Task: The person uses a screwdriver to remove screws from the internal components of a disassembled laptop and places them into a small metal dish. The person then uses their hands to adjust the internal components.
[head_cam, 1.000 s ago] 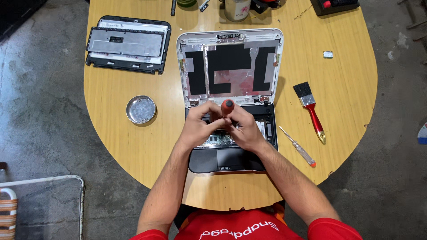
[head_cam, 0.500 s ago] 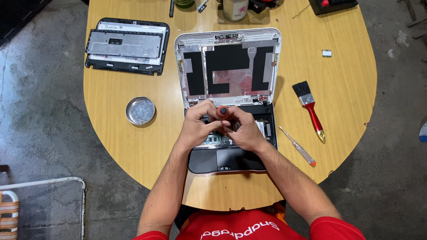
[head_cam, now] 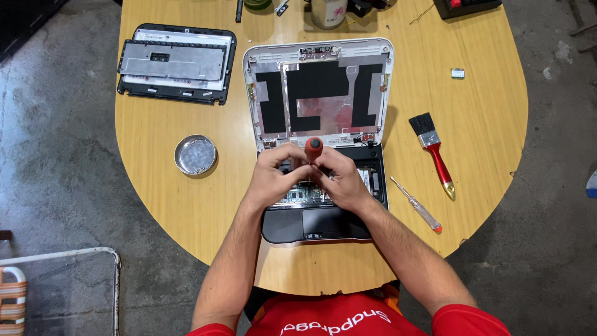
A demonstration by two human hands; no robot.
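Head view: both hands, left [head_cam: 277,177] and right [head_cam: 339,180], close around a red-capped screwdriver [head_cam: 314,149] over the opened laptop [head_cam: 323,218], a metal dish [head_cam: 195,155] lying left.

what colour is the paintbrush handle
Red, with a gold tip; the paintbrush lies right of the laptop in the head view.

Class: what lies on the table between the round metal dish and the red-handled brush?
In the head view, the opened laptop and both hands, left hand and right hand, gripping a red-capped screwdriver.
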